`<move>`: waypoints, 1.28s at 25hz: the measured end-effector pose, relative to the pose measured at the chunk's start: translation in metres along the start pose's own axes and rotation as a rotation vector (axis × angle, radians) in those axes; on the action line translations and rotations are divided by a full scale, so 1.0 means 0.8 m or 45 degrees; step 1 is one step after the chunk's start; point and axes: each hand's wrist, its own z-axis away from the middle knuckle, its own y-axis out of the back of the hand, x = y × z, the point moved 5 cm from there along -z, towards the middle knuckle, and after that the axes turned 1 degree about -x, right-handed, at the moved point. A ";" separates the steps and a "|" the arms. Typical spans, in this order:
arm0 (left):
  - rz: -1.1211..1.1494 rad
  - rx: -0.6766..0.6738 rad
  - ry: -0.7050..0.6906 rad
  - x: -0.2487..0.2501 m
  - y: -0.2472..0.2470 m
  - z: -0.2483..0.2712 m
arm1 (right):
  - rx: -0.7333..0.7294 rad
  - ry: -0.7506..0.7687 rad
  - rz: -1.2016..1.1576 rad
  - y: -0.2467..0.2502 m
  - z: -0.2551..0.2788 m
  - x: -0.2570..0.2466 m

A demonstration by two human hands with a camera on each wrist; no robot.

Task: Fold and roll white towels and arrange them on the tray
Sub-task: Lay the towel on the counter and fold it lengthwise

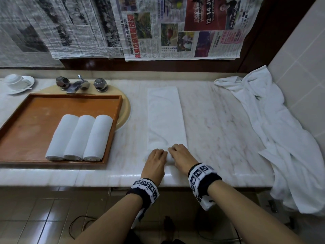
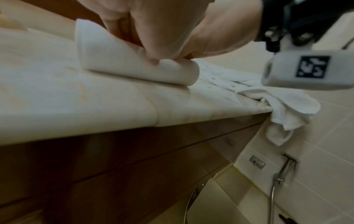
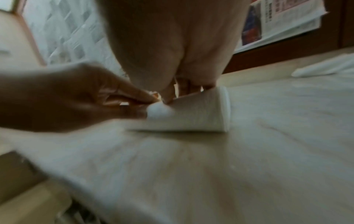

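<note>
The long folded white towel point(image 1: 165, 118) lay flat on the pale marble surface point(image 1: 219, 124), running away from the person, to the right of the tray. Its near end was turned into a short white roll point(image 2: 134, 66), which rested on the surface near the front edge. The left hand point(image 1: 156, 161) and the right hand point(image 1: 181, 157) sat side by side on that roll, fingers curled over it and grasping it. In the head view the hands hid most of the roll; the left wrist view showed its right end, and the right wrist view, which was blurred, showed that same end point(image 3: 224, 109).

The rectangular orange-brown wooden tray point(image 1: 35, 110) sat at the left of the surface, its left side cut off by the picture edge. It held three rolled white towels point(image 1: 80, 138), laid parallel and touching one another, against the near right corner. The tray partly covered a round beige basin rim point(image 1: 125, 106), behind which stood a metal tap with two faceted knobs point(image 1: 79, 83). An upturned white cup on a white saucer point(image 1: 17, 83) stood at the far left.

A heap of loose white towels point(image 1: 274, 131) lay at the right end of the surface, against the tiled wall, and hung over the front edge. Newspaper sheets point(image 1: 158, 27) covered the wall behind.
</note>
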 end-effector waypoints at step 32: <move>0.110 -0.083 0.026 -0.012 0.006 -0.035 | 0.166 -0.041 0.178 -0.025 0.006 0.006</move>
